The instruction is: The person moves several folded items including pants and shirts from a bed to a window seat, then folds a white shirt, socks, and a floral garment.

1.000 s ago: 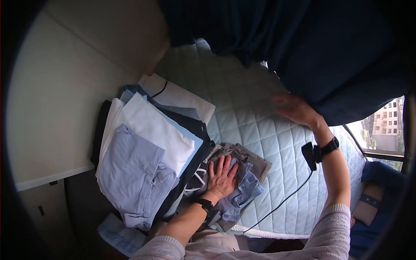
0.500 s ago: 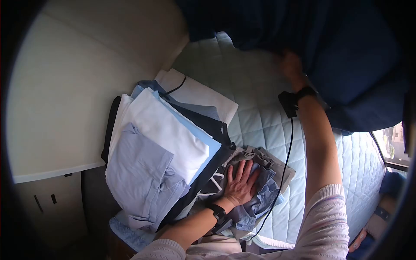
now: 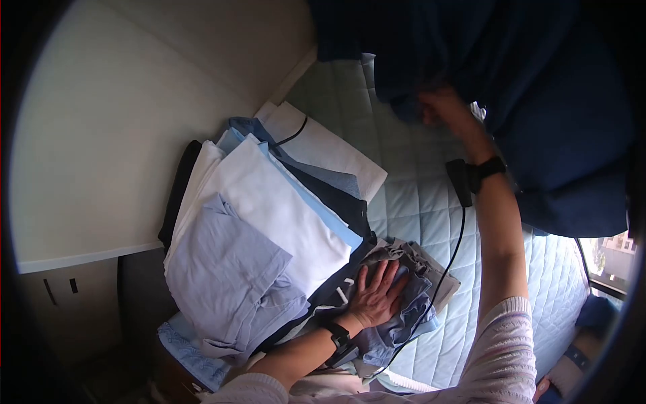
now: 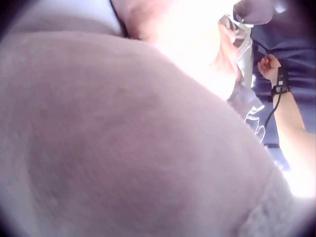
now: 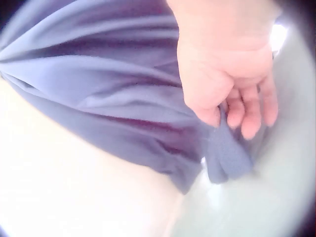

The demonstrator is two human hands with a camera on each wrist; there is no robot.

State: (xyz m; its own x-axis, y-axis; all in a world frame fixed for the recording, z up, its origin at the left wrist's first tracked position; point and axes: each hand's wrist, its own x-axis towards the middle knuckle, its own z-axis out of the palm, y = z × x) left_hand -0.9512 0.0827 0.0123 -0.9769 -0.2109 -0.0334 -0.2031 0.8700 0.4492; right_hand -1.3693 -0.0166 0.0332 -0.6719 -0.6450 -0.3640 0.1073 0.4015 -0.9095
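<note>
My left hand (image 3: 375,296) lies flat with spread fingers on a small pile of clothes, pressing on a blue-grey garment (image 3: 417,303) over taupe ones (image 3: 437,266). Farther forward, my right hand (image 3: 447,111) is at the lower edge of a dark blue curtain (image 3: 558,148). In the right wrist view, the thumb and fingers pinch a fold of the curtain cloth (image 5: 229,155), while the rest of the cloth (image 5: 123,94) stretches in creases to the left. Bare skin close to the lens fills most of the left wrist view.
A taller stack with a lavender garment (image 3: 229,269) and white cloth (image 3: 276,209) stands to the left. Under everything is a pale quilted mattress (image 3: 498,262), beside a cream panel (image 3: 134,148). A black cable (image 3: 451,269) hangs from the right wrist device. A window (image 3: 609,266) shows at right.
My right hand has reached forward to the curtain and now pinches its edge, pulling the cloth slightly left. The left hand stays pressed on the clothes. The head view has shifted.
</note>
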